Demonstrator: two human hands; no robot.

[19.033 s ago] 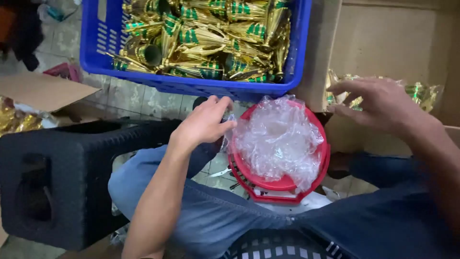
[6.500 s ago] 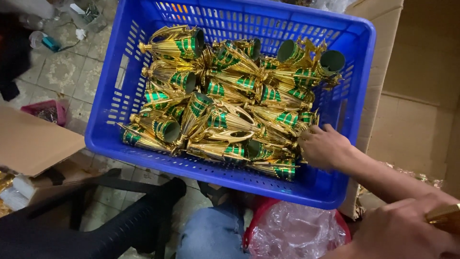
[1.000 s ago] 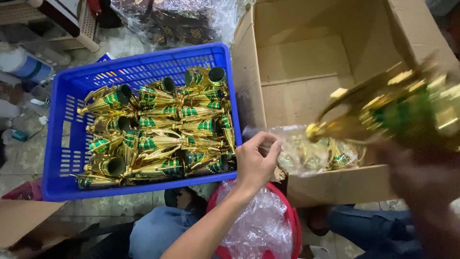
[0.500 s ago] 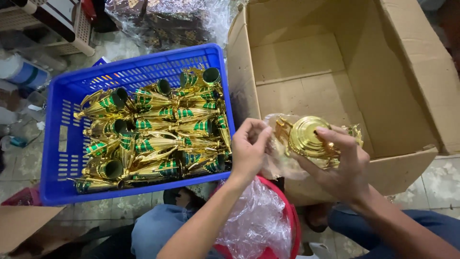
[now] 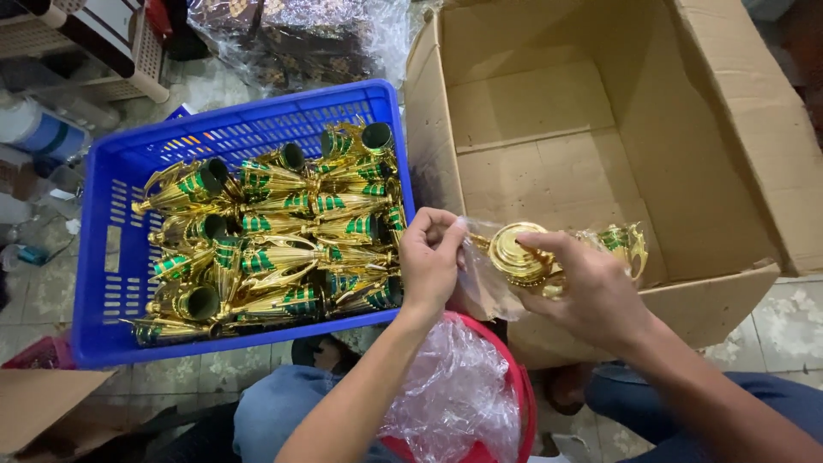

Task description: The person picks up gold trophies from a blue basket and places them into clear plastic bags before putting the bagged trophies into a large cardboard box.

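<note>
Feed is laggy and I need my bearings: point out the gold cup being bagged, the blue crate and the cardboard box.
gold trophy cup [image 5: 517,254], head view, on its round gold base.
blue plastic crate [image 5: 103,257], head view, on its slotted left wall.
cardboard box [image 5: 549,163], head view, on its bare inner floor.

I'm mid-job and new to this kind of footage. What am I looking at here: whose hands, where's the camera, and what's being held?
There is no machine: a person's two bare hands, filmed by one camera worn on the head and looking down. The left hand pinches a clear plastic bag. The right hand holds a gold trophy cup with green trim at the bag's mouth. On the floor stand a blue crate full of similar cups and an open cardboard box. A red basket of clear plastic sits on the lap.
</note>
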